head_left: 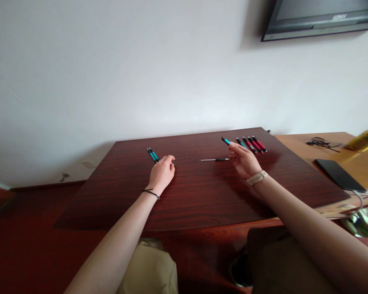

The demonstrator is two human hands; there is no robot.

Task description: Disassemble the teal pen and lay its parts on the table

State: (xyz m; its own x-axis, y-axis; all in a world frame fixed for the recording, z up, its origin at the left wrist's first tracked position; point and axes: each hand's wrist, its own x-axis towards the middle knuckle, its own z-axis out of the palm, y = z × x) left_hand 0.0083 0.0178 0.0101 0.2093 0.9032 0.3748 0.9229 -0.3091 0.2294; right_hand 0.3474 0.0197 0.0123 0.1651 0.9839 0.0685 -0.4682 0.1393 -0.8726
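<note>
My right hand is raised a little above the dark wooden table and grips a blue and black pen by its near end. My left hand rests on the table with its fingers curled, holding nothing. Two blue pens lie side by side just beyond its knuckles. A thin pen refill lies on the wood between my hands. Behind my right hand lies a row of pens, one blue and the others red.
A lighter wooden desk adjoins on the right, with a black tablet, a coiled black cable and a yellow object. A wall screen hangs top right. My knees show below the table's front edge.
</note>
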